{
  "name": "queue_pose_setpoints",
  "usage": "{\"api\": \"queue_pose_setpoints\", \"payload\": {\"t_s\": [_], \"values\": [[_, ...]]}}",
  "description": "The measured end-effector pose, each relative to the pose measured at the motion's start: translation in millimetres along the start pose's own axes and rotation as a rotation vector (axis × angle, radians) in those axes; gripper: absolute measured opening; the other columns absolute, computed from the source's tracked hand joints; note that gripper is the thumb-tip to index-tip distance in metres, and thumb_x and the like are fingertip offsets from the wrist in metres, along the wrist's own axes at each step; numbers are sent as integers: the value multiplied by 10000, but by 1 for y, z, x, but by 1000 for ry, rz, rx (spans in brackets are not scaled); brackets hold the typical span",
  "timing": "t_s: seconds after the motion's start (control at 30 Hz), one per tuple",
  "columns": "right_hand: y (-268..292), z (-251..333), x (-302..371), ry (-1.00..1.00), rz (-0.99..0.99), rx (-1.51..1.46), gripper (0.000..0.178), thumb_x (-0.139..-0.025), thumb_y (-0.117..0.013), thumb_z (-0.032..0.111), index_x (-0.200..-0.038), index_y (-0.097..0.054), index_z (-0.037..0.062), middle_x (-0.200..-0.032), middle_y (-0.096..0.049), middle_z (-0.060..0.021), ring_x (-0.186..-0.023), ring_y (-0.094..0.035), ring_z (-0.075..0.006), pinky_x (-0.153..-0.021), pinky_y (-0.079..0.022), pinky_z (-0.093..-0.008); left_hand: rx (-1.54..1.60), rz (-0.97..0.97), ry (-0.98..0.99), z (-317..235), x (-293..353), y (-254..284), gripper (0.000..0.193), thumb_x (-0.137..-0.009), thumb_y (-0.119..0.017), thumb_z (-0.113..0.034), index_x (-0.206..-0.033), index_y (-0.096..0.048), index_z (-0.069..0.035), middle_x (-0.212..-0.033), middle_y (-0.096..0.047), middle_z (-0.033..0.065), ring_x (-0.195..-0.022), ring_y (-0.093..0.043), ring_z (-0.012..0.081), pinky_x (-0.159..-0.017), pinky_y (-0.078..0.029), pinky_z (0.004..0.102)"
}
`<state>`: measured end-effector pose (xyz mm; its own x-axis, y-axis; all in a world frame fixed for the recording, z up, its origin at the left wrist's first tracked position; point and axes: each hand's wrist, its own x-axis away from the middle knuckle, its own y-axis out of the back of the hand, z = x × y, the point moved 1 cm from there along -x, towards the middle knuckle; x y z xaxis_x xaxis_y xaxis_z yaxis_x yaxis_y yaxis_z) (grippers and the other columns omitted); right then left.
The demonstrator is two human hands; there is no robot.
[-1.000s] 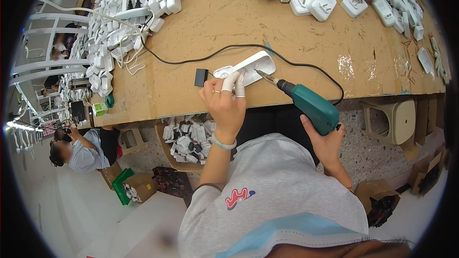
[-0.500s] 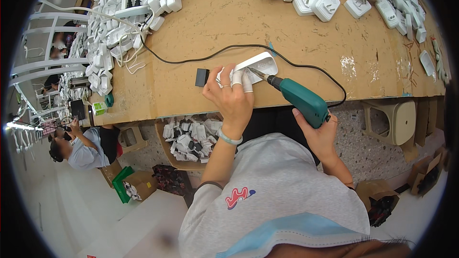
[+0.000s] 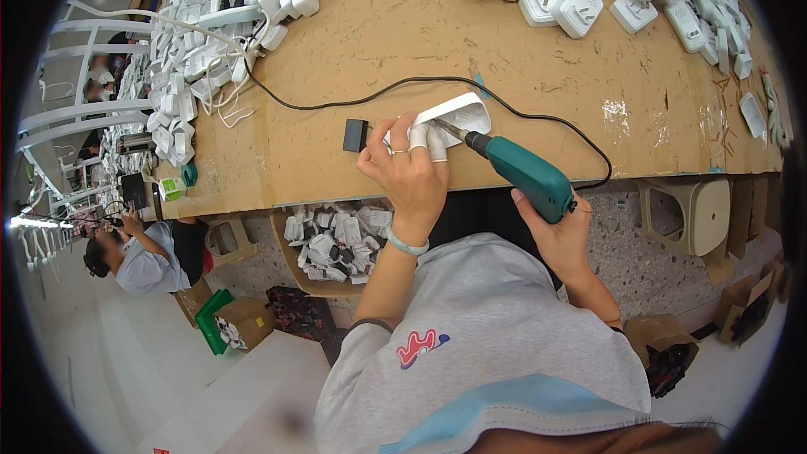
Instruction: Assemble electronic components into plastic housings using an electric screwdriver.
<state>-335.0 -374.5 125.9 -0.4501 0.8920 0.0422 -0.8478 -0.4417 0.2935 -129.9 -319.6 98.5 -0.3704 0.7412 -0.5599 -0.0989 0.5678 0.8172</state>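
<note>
The wide brown counter [image 3: 353, 134] carries heaps of white plastic housings [image 3: 197, 50] at its far left. Near its front edge lies one white housing [image 3: 458, 113]. The left hand [image 3: 412, 172] presses it down with spread fingers. The right hand [image 3: 559, 231], its grip wrapped closed, holds a teal electric screwdriver [image 3: 525, 175], its tip touching the housing. A small black plug [image 3: 355, 135] lies just left.

The left hand [image 3: 409, 170] presses a white casing [image 3: 450, 115] flat on the bench [image 3: 538, 76] — taped fingertips on its near end. At four o'clock from it the right hand [image 3: 556, 229] grips a teal screwdriver [image 3: 525, 175], bit touching the casing. A black plug [image 3: 355, 134] lies just beside the left hand, at nine o'clock.
</note>
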Motion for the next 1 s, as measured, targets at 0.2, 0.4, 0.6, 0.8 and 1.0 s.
{"api": "queue_pose_setpoints", "payload": {"t_s": [0.2, 0.4, 0.6, 0.8, 1.0], "values": [[0, -3, 0, 33, 0, -3, 213, -870, -771, 76, -1036, -656, 12, -801, -687, -97, -693, -612, -110, -667, -498, -263, 3, -15, -1, 0, 1, -2, 187, -805, -708, -119, -901, -711, 41, -1214, -652, 57, -1151, -537, 313, -892, -323, 486], [-1, 1, 0, 18, -3, 37, 207, -866, -751, 51, -1038, -645, 10, -799, -683, -107, -683, -626, -126, -667, -502, -272, 1, -10, -4, -1, 1, -1, 181, -804, -706, -114, -885, -711, 48, -1208, -656, 69, -1149, -540, 311, -891, -326, 489], [0, -3, 2, 45, -15, 28, 199, -862, -750, 51, -1019, -634, 11, -793, -679, -117, -678, -637, -146, -660, -501, -276, -7, -13, 7, -2, 0, 0, 169, -787, -725, -99, -913, -721, 13, -1182, -671, 48, -1132, -545, 298, -906, -326, 475], [4, -2, 7, 31, -45, 26, 210, -856, -756, 46, -1031, -645, 10, -803, -686, -114, -691, -629, -128, -665, -497, -264, -30, -14, 21, -2, 0, 0, 196, -772, -745, -95, -952, -734, -20, -1156, -686, 20, -1113, -549, 284, -923, -326, 458], [13, -2, 18, -90, -48, -18, 228, -851, -786, 48, -1045, -678, -9, -841, -712, -58, -755, -614, -75, -708, -501, -244, -15, -8, 7, -2, 0, -1, 178, -793, -731, -116, -918, -719, 10, -1193, -663, 45, -1136, -535, 294, -907, -322, 477]]}}
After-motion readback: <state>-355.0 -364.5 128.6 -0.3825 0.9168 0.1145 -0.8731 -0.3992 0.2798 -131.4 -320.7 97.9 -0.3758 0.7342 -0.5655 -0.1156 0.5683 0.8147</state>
